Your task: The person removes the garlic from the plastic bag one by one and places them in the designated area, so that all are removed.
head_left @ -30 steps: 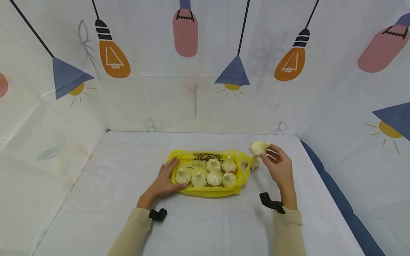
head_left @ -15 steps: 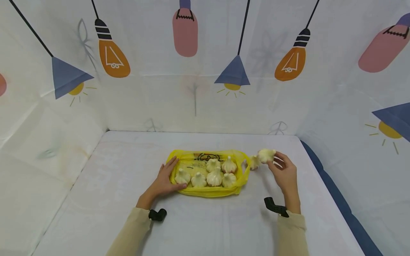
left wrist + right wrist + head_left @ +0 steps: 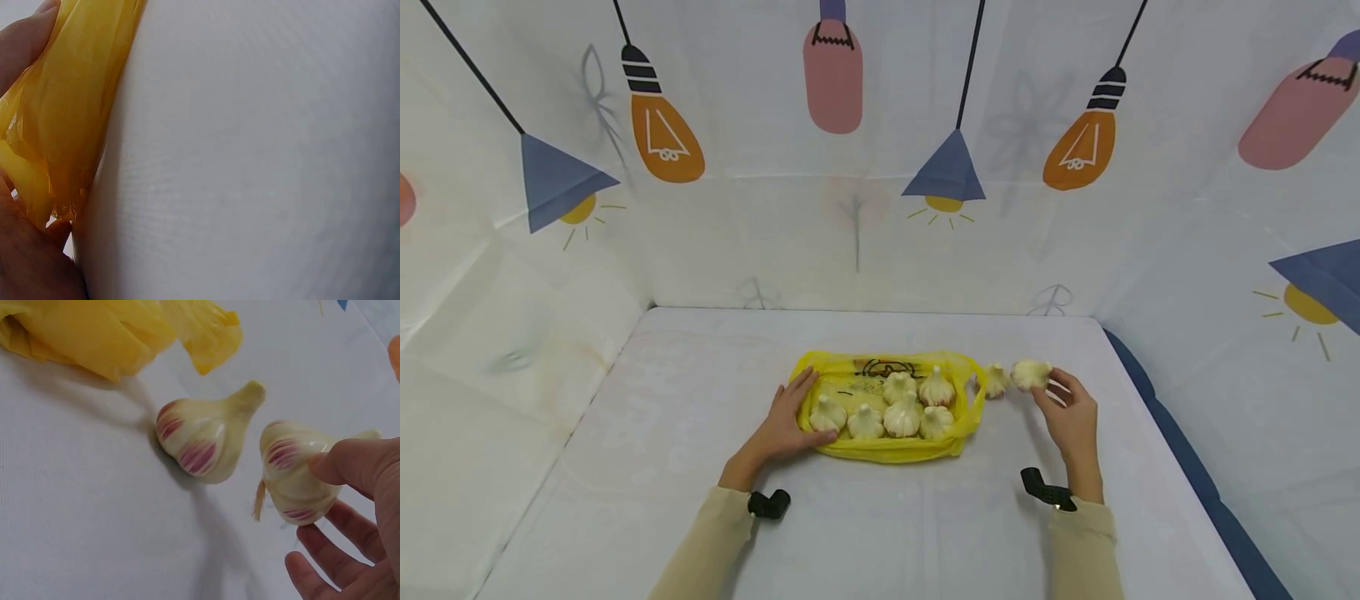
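Observation:
My right hand pinches a garlic bulb between thumb and fingers, low over the table. Purple streaks and a short root tuft mark the held bulb in the right wrist view. Just left of it a second garlic bulb lies on the table, apart from the held one. A yellow plastic bag, spread open like a tray, carries several garlic bulbs. At the bag's left end rests my left hand, fingers straight along the side and thumb over the front edge. The left wrist view shows only part of that hand.
The bag stands on a white-covered table. Behind and beside it hang white sheets printed with lamps and bulbs. A dark blue edge runs along the table's right side.
My right hand has moved right and toward me, lowering the held garlic bulb from above the loose one to just right of it. The left hand and bag have stayed put.

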The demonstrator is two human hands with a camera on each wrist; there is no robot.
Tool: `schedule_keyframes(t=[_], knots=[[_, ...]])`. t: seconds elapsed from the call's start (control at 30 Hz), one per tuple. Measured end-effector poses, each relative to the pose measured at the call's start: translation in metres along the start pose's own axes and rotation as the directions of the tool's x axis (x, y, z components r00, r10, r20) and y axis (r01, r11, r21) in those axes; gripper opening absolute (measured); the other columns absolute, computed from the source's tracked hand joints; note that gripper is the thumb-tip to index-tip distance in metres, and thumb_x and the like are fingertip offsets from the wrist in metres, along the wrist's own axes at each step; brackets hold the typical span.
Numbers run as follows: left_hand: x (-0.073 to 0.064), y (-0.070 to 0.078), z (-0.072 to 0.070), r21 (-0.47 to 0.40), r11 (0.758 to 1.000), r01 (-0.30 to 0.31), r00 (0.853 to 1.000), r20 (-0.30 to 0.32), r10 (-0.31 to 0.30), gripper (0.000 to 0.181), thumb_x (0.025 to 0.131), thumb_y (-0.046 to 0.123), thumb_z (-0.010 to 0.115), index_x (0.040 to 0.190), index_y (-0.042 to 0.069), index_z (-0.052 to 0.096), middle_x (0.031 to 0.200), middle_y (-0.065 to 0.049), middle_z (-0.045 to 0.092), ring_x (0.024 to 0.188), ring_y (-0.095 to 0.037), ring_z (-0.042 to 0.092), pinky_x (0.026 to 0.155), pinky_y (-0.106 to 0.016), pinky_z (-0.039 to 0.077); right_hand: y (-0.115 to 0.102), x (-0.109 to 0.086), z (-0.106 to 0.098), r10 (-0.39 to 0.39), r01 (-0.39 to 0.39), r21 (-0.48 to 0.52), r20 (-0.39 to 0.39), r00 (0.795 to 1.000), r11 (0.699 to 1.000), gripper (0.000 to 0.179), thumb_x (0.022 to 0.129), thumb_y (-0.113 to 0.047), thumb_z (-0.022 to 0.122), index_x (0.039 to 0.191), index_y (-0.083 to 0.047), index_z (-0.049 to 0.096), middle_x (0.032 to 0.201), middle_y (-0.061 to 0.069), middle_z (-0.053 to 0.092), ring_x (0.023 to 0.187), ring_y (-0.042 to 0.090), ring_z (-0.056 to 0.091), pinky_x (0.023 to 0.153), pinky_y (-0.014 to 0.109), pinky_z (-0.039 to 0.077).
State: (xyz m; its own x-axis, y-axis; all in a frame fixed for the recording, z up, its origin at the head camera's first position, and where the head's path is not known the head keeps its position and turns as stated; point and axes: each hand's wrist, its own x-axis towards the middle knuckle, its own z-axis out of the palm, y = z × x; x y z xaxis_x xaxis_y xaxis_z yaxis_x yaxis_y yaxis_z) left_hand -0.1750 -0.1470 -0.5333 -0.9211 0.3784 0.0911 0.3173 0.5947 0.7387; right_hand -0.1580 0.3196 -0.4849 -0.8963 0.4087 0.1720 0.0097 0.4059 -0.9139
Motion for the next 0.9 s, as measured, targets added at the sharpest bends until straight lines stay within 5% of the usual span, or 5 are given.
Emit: schedule_keyframes(t=[0.23,0.47,0.9], knots=[[-0.001,0.000,-0.001,-0.019,1.000,0.005,1.000,0.000,-0.005,0.112,0.078,0.048,0.084,0.162,0.001,0.026,0.171,-0.018,0.019,0.158,-0.040,0.017,0.126,-0.064,-0.001,0.009,0.001,0.001,0.018,-0.018,0.010,0.002,1.000,1.000,0.048,0.093,-0.002,0.072,0.139,0.005,0.059,0.141,0.022,0.060,0.118,0.029,0.061,0.082,-0.001,0.045],[-0.002,0.001,-0.002,-0.014,1.000,0.014,1.000,0.005,-0.014,0.113,0.078,0.049,0.083,0.163,0.002,0.025,0.172,-0.017,0.018,0.158,-0.040,0.017,0.126,-0.064,-0.001,0.016,0.005,0.002,0.051,-0.051,-0.015,-0.004,0.999,0.999,0.048,0.094,-0.005,0.073,0.139,0.002,0.059,0.141,0.019,0.060,0.115,0.021,0.061,0.081,-0.001,0.046],[0.000,0.003,-0.002,-0.018,1.000,0.015,1.000,0.018,-0.015,0.112,0.079,0.050,0.083,0.163,0.003,0.025,0.172,-0.016,0.017,0.159,-0.039,0.015,0.126,-0.063,-0.001,0.026,0.010,0.009,0.066,-0.069,-0.063,-0.037,0.997,0.996,0.047,0.093,-0.010,0.075,0.136,0.003,0.061,0.134,0.023,0.062,0.112,0.033,0.066,0.074,-0.003,0.044]])
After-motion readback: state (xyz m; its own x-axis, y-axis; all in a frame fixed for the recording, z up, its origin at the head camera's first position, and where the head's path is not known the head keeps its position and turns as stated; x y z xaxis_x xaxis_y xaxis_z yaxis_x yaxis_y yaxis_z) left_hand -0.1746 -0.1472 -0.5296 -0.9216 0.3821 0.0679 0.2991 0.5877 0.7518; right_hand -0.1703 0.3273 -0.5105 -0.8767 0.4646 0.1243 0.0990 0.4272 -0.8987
